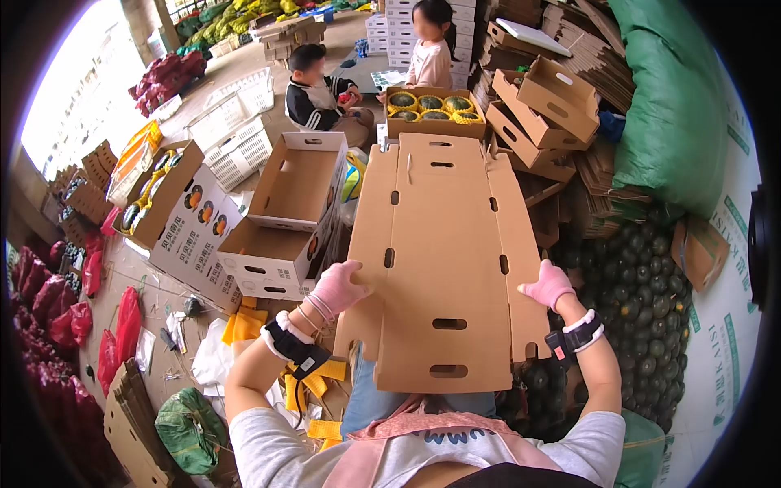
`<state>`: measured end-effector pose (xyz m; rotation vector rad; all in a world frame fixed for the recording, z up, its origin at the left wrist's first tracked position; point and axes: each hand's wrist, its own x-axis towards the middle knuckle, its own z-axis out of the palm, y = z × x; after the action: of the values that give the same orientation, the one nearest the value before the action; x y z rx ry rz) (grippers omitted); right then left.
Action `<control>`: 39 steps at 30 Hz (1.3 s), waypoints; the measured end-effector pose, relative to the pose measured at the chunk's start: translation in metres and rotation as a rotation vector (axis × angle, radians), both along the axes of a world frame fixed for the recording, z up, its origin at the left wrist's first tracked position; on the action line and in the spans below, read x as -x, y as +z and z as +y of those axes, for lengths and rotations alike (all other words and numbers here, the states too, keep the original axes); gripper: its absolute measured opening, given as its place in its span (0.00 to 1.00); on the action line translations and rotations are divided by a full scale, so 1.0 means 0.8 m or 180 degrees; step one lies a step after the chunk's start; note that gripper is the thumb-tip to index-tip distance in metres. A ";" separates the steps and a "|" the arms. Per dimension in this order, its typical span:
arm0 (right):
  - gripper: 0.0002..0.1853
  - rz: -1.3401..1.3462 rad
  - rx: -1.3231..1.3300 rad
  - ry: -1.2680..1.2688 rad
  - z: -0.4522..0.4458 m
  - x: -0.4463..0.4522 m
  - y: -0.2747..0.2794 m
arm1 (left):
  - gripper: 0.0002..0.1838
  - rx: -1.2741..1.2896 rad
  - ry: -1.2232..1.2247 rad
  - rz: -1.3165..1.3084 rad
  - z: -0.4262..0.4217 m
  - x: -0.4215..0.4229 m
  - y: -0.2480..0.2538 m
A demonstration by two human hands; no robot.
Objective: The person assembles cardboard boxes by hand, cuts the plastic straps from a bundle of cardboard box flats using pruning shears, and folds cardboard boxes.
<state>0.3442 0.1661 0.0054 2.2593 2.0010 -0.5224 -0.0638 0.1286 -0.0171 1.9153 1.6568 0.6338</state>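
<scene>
A flattened cardboard box (pixel 443 260), plain brown with creases and slotted hand holes, lies in front of me above my lap. My left hand (pixel 338 290), in a pink glove, grips its left edge. On the opposite edge my right hand (pixel 547 285), gloved in pink too, has its thumb on top while the other fingers are partly hidden. Just beyond the sheet's far end stands an open box of dark green squashes (pixel 431 104) in yellow foam nets. Left of the sheet sit empty folded boxes (pixel 297 180), one stacked against another.
Many loose green squashes (pixel 634 301) are heaped at my right, below a large green sack (pixel 667 106). Brown box trays (pixel 553 106) are piled at the back right. White crates (pixel 232 150) stand at the left. Two other people (pixel 321 93) are beyond the squash box.
</scene>
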 end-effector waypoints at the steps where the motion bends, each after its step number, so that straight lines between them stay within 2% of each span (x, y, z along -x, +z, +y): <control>1: 0.32 -0.0062 -0.0061 0.0035 0.000 0.002 0.010 | 0.21 -0.0363 0.0043 0.0186 -0.007 -0.003 0.011; 2: 0.32 -0.0127 -0.0115 0.0071 -0.001 0.006 0.019 | 0.19 -0.0719 0.0086 0.0369 -0.011 -0.007 0.016; 3: 0.31 -0.0192 -0.0154 0.0108 -0.005 0.012 0.022 | 0.18 -0.0595 -0.0196 0.0317 -0.010 -0.012 0.015; 5: 0.33 0.0004 -0.0417 0.0949 -0.020 0.037 0.016 | 0.15 -0.0291 -0.0773 0.0206 -0.005 -0.033 0.005; 6: 0.35 0.0269 -0.0396 0.1383 -0.028 0.051 0.018 | 0.13 -0.0198 -0.0789 0.0726 -0.012 -0.057 0.008; 7: 0.37 0.0673 -0.0537 0.2015 -0.034 0.056 0.020 | 0.15 -0.0211 -0.0774 0.0967 -0.015 -0.077 0.009; 9: 0.35 0.0534 -0.0103 0.3107 -0.031 0.051 0.007 | 0.19 -0.0352 -0.1255 0.1161 -0.011 -0.097 0.021; 10: 0.35 0.0454 0.0111 0.3656 -0.027 0.050 0.003 | 0.19 -0.0688 -0.1800 0.1109 -0.013 -0.099 0.017; 12: 0.29 0.0339 -0.0048 0.3851 -0.009 0.041 0.006 | 0.20 -0.1371 -0.2876 0.0997 -0.014 -0.096 0.008; 13: 0.27 0.0281 -0.0127 0.3955 -0.004 0.036 0.011 | 0.21 -0.1436 -0.2851 0.1022 -0.013 -0.091 0.013; 15: 0.16 0.1533 -0.0669 0.3195 -0.003 0.005 0.027 | 0.23 -0.1570 -0.2774 0.1057 -0.004 -0.064 0.029; 16: 0.13 0.1949 -0.1335 0.2822 -0.006 -0.009 0.043 | 0.20 -0.1479 -0.1887 0.0647 -0.005 -0.038 0.038; 17: 0.10 0.2546 -0.1881 0.1943 -0.011 -0.026 0.047 | 0.17 -0.1372 -0.1014 0.0253 -0.008 -0.015 0.051; 18: 0.11 0.3594 -0.2166 0.0679 -0.020 -0.043 0.048 | 0.13 -0.1190 -0.0287 -0.1574 -0.019 -0.011 0.074; 19: 0.14 0.5030 -0.2360 0.0072 -0.033 -0.037 0.056 | 0.10 -0.0899 0.0488 -0.3371 -0.036 -0.010 0.094; 20: 0.12 0.5223 -0.2494 -0.0049 -0.052 -0.030 0.064 | 0.11 -0.1100 0.0584 -0.3191 -0.053 -0.008 0.101; 21: 0.12 0.5034 -0.2492 -0.0103 -0.074 -0.029 0.058 | 0.13 -0.1295 0.0678 -0.3009 -0.072 -0.005 0.100; 22: 0.10 0.3100 -0.2410 0.0597 -0.108 -0.029 0.068 | 0.16 -0.1464 0.0630 -0.1719 -0.095 0.001 0.082; 23: 0.09 0.2606 -0.1934 0.1491 -0.135 -0.014 0.062 | 0.16 -0.1923 -0.0248 -0.0256 -0.123 0.000 0.088; 24: 0.10 0.2208 -0.1485 0.2399 -0.161 0.000 0.055 | 0.15 -0.1797 -0.1060 0.0107 -0.149 -0.006 0.074; 25: 0.11 0.2692 -0.0426 0.2525 -0.189 0.001 0.036 | 0.10 -0.1755 -0.2063 0.0697 -0.176 -0.007 0.047; 26: 0.13 0.3025 0.0205 0.2465 -0.215 -0.004 0.005 | 0.08 -0.1200 -0.2122 0.0447 -0.213 -0.009 0.025; 28: 0.29 0.3942 0.0719 0.1413 -0.253 -0.014 -0.019 | 0.07 -0.0414 -0.1955 -0.0161 -0.237 -0.010 0.018; 30: 0.32 0.3362 0.0179 0.1679 -0.251 -0.007 -0.010 | 0.09 0.0105 -0.1522 -0.0882 -0.250 -0.013 0.037; 31: 0.33 0.3065 -0.0087 0.1790 -0.254 -0.001 -0.006 | 0.09 0.0022 -0.1555 -0.1095 -0.248 -0.013 0.033; 33: 0.27 0.3032 -0.0808 0.1593 -0.252 0.014 -0.021 | 0.09 -0.0192 -0.1631 -0.1513 -0.229 -0.014 0.011; 34: 0.25 0.2991 -0.1048 0.1135 -0.249 0.030 -0.025 | 0.07 0.0085 -0.0981 -0.1477 -0.228 -0.021 0.004; 35: 0.24 0.2942 -0.1283 0.0675 -0.243 0.041 -0.032 | 0.09 0.0412 -0.0030 -0.2168 -0.227 -0.042 0.001; 36: 0.20 0.2720 -0.1036 0.0643 -0.234 0.039 -0.036 | 0.09 0.0502 0.0263 -0.1673 -0.213 -0.045 -0.002; 37: 0.21 0.2473 -0.1404 0.0483 -0.224 0.045 -0.037 | 0.10 0.0578 0.0558 -0.1180 -0.199 -0.048 -0.005; 39: 0.23 0.1953 -0.2084 0.0168 -0.207 0.068 -0.034 | 0.19 -0.0209 0.1204 -0.1378 -0.180 -0.075 0.002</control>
<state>0.2899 0.0008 -0.0220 2.6008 2.8704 -0.7025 -0.0034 -0.0155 -0.0156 1.3772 1.7265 1.1706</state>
